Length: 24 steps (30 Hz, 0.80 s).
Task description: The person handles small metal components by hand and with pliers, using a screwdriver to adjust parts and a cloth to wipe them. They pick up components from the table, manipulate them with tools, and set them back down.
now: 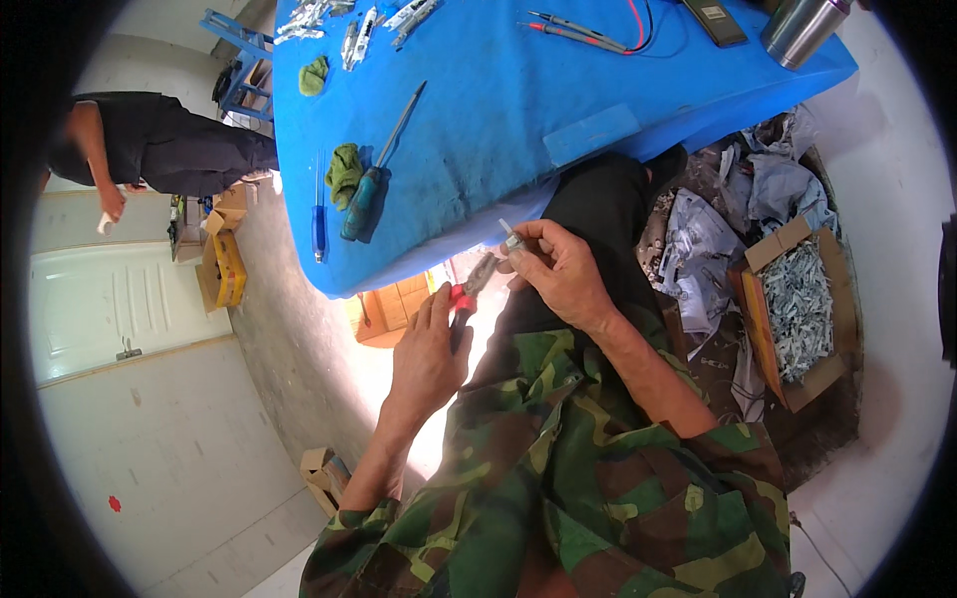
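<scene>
My left hand (424,361) is wrapped round the handles of a pair of pliers (479,275) with red and black grips. The jaws point up and to the right, close to my right hand (560,271). Between the thumb and fingers of that hand is a small metallic piece with a pale narrow tip (512,239). Whether the jaws touch the piece, I cannot tell. Both hands are above my lap, just off the near edge of the blue-covered table (469,149). On it lie a long screwdriver with a teal handle (363,203), a blue-handled screwdriver (319,231) and a crumpled green cloth (344,175).
Farther back on the table are a second green cloth (313,77), several small silvery parts (363,38), test probes (578,36), a phone (714,18) and a steel tumbler (799,32). A cardboard box (766,329) of silvery strips stands at right. Another person (150,145) stands at left.
</scene>
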### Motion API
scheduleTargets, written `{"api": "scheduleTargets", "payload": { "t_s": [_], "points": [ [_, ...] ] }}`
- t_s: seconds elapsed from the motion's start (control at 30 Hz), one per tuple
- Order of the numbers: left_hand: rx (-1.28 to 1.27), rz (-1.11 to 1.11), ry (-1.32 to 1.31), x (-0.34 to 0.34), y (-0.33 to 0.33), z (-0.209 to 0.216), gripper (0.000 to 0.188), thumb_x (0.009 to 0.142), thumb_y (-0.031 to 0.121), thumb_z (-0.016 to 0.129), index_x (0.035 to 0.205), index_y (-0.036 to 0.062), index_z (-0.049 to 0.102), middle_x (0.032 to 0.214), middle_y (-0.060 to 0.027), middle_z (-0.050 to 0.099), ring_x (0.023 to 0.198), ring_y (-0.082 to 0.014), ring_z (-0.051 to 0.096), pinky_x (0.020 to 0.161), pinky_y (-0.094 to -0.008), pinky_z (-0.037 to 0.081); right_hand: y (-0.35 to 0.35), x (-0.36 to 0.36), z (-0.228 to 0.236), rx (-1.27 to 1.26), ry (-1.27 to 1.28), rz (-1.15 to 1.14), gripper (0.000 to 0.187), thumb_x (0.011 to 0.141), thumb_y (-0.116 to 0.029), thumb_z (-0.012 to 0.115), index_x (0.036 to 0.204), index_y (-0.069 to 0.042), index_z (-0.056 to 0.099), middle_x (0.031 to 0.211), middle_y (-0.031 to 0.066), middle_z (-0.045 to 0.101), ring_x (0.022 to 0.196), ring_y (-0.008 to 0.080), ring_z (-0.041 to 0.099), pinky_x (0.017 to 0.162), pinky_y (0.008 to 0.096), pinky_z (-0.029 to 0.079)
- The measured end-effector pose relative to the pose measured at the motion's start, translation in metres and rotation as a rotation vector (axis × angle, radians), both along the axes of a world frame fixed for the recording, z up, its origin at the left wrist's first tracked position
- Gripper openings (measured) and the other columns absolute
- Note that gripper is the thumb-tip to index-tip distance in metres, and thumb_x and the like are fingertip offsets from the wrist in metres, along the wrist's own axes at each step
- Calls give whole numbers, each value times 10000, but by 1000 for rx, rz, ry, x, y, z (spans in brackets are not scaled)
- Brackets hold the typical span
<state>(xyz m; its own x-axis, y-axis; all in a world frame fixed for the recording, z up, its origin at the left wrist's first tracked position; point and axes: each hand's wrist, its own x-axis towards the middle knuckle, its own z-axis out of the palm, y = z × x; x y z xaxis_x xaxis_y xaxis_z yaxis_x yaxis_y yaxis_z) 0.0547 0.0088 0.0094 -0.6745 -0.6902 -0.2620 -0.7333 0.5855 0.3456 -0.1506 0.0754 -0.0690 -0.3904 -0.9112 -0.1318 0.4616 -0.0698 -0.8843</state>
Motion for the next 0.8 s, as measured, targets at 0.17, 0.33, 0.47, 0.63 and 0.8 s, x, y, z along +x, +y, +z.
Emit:
{"api": "scheduleTargets", "payload": {
  "t_s": [0.17,0.33,0.47,0.63,0.8],
  "points": [
    [-82,-3,30,1,-3,2,651,958,174,673,1520,-17,406,1375,-243,590,1203,-426,622,973,-504,528,-2,-2,4,36,-10,19,246,1015,-65,638,1212,72,583,1090,133,703,958,182,743,695,273,610],
    [-200,-61,1,-4,-4,4,673,949,164,694,1536,7,402,1367,-223,595,1218,-403,615,982,-501,516,-3,-1,5,62,-9,39,255,1022,-79,645,1218,71,581,1068,135,721,954,174,741,696,270,608],
    [-227,-90,12,-6,-5,4,658,951,171,697,1525,9,419,1345,-206,605,1192,-390,618,959,-499,518,-3,1,0,30,5,26,277,1022,-83,647,1239,74,576,1058,130,726,920,161,736,694,266,602],
    [-245,-92,10,-8,-4,1,615,958,187,697,1493,4,455,1305,-186,626,1145,-382,633,910,-499,531,-2,4,-1,55,84,23,312,997,-79,665,1260,73,594,1015,113,738,829,136,720,690,270,581],
    [-312,-120,14,-7,-7,-2,564,968,195,688,1457,-8,492,1266,-183,641,1115,-376,643,860,-475,551,-1,6,1,91,187,11,367,971,-76,673,1305,63,620,992,96,747,816,131,716,719,273,570]
  ]
}}
